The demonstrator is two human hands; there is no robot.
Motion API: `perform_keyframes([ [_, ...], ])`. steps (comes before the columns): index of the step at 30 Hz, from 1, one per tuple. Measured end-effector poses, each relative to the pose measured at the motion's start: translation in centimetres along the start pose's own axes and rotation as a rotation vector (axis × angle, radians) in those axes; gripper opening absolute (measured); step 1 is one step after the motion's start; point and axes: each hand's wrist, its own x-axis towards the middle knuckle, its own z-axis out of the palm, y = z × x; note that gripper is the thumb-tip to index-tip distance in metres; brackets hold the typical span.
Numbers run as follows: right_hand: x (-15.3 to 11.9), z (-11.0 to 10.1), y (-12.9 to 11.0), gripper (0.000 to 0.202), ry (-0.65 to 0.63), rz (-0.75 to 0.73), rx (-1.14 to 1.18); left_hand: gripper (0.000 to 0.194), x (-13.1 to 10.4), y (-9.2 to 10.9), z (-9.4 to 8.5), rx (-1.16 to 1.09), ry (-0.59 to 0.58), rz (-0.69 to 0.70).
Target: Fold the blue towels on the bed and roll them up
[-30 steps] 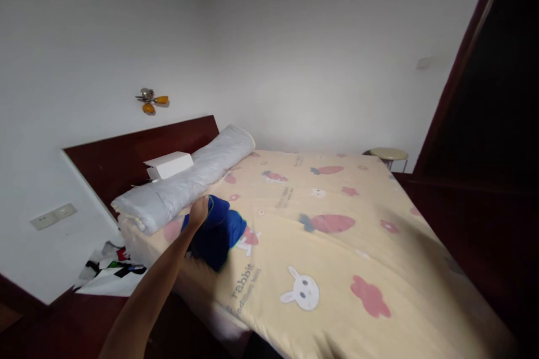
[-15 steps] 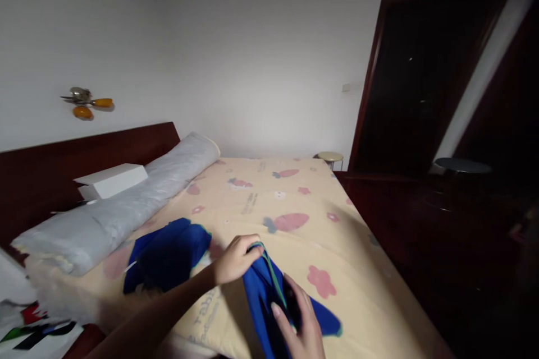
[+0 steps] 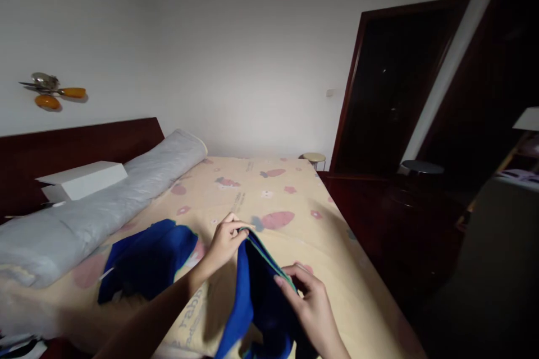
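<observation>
- One green-edged blue cloth hangs at the near side of the bed, held up between the left hand and the right hand; whether its lower folds touch the bed cannot be told.
- Left grip: closed in a pinch on the upper end of the cloth's edge, thumb and fingers together, over the near part of the bed.
- Right grip: thumb on one face of the same edge and fingers on the other, lower along it and also over the near part of the bed.
- Between the two grips the edging runs in a slanting line, with dark folds beneath.
- A second blue cloth lies crumpled on the bed, between the held one and the bed's head end.
- The patterned sheet on the bed shows carrots, flowers, a small rabbit face and partly covered lettering.
- A grey roll lies across the head end of the bed, with a white box against it, before the dark red headboard.
- A pale round stool stands just beyond the bed's far corner at the foot end.
</observation>
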Motion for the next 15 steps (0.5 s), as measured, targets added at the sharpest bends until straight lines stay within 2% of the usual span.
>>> perform_keyframes([
  [3,0.1,0.5,-0.6,0.042,0.026,0.125,0.131,0.024,0.2,0.5,0.6,-0.146,0.114,-0.074],
  [6,0.1,0.7,-0.8,0.045,0.095,0.216,0.258,0.039,-0.1,1.3,0.7,-0.373,0.056,-0.230],
  [8,0.3,0.7,-1.0,0.044,0.127,0.224,0.301,0.043,-0.4,1.6,0.5,-0.565,0.011,-0.359],
  [11,0.4,1.0,-1.2,0.040,0.126,0.173,0.300,0.035,-0.7,1.4,0.0,-0.800,-0.003,-0.470],
  [15,0.3,1.6,-1.2,0.038,0.085,0.102,0.215,0.021,-0.8,0.3,-0.1,-0.906,0.014,-0.497],
])
